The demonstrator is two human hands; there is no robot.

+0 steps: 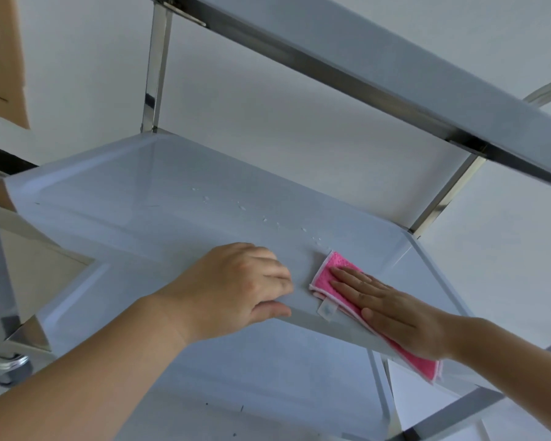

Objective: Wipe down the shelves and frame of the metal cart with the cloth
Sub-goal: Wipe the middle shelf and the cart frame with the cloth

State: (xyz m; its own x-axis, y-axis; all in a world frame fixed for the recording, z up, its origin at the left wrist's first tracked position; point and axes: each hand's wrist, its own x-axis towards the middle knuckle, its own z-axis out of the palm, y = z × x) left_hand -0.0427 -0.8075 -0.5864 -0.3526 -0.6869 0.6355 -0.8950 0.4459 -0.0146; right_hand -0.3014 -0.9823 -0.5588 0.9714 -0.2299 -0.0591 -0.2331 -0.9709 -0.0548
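Fingers (pixel 350 280) of right hand (pixel 392 313) press flat on pink cloth (pixel 326 275); left hand (pixel 236 284) grips shelf edge (pixel 303 313).

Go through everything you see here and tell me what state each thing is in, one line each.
Pink cloth: folded, flat on the middle shelf, pressed under the right hand.
Right hand: fingers straight, palm down on the cloth.
Left hand: grips the middle shelf's front edge.
Middle shelf: water droplets beyond the cloth.
Lower shelf: a few dark specks.
Caster wheel: on the floor.
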